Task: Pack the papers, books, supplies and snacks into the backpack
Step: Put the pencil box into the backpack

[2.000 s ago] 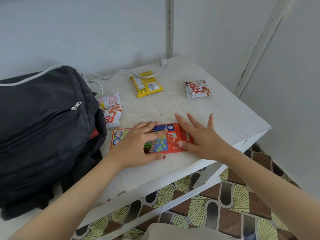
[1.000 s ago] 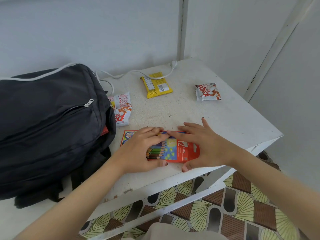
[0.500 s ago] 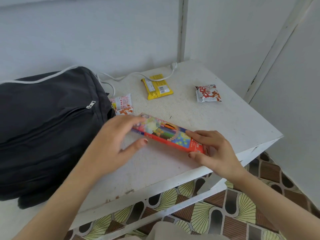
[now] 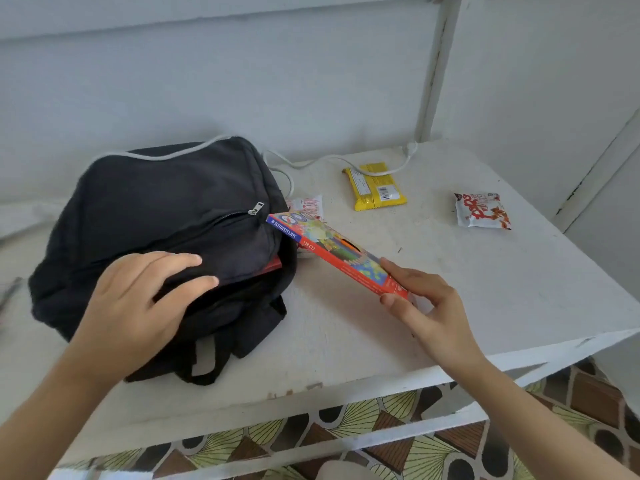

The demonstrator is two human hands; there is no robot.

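Black backpack (image 4: 166, 216) already has something red inside, the left hand (image 4: 138, 306) grips its flap to hold it open, the right hand (image 4: 426, 306) holds the pencil box (image 4: 332, 252) right at the opening, and three snacks still wait on the table (image 4: 485, 289).

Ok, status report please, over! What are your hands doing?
Right hand holding pencil box, aimed at backpack. Left hand lifting the flap. Nothing blocking the opening. Three snack packs left on table.
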